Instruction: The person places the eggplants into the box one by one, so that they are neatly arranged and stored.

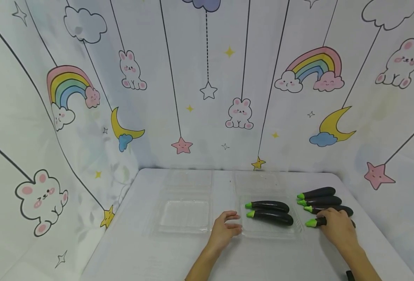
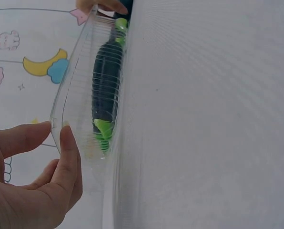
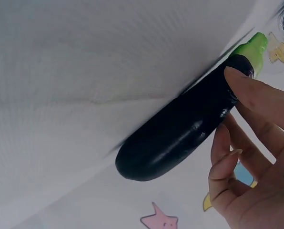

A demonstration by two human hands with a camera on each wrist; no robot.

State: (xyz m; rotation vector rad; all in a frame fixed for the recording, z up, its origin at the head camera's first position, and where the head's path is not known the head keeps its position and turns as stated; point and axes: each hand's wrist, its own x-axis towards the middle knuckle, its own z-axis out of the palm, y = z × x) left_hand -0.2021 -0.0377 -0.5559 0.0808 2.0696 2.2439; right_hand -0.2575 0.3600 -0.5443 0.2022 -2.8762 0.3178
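**Right hand (image 1: 338, 230) on a glossy black, green-capped eggplant (image 3: 175, 126)**

The right fingers hold it near the green end, thumb opposite the others. It is the nearest of four at the right of the white bench (image 1: 140, 249); whether it has left the surface, I cannot tell. Held there, the thick end would likely droop, so a grip nearer mid-length should keep it level and clear of the neighbouring eggplant (image 1: 347, 211). The left hand (image 1: 225, 230) pinches the rim of a clear plastic tray (image 1: 263, 231) containing two eggplants (image 1: 272, 218); pinch lightly, as thin plastic may flex.
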